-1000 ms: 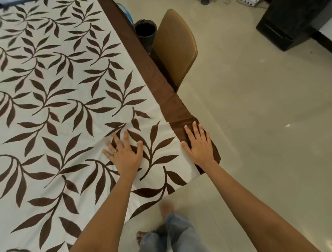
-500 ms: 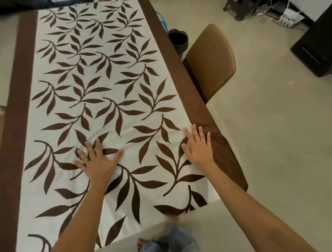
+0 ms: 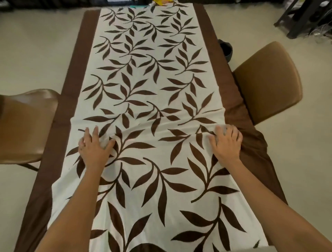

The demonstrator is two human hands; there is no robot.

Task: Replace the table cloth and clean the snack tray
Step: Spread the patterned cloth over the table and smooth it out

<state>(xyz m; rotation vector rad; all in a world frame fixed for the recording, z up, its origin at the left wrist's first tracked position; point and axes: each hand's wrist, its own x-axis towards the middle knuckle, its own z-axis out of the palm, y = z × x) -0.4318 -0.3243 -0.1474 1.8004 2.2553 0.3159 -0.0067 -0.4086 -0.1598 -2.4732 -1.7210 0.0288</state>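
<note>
A cream table cloth [image 3: 143, 75] with brown leaf print and brown side borders covers the long table. My left hand [image 3: 92, 145] rests on its near-left part, thumb and fingers pinching a small bunch of fabric. My right hand [image 3: 227, 142] is at the near-right part by the brown border, fingers curled over a raised fold. A wrinkled ridge runs across the cloth between both hands. No snack tray is in view.
A tan chair [image 3: 267, 79] stands against the table's right side, another tan chair [image 3: 27, 124] at the left. A dark bin [image 3: 226, 50] sits behind the right chair. Yellow and teal items [image 3: 158, 2] lie at the far end. Dark furniture legs [image 3: 303, 19] stand far right.
The view swung from the table's right corner to its near end. My hands went from flat on the cloth to spread wide apart, bunching fabric into a ridge.
</note>
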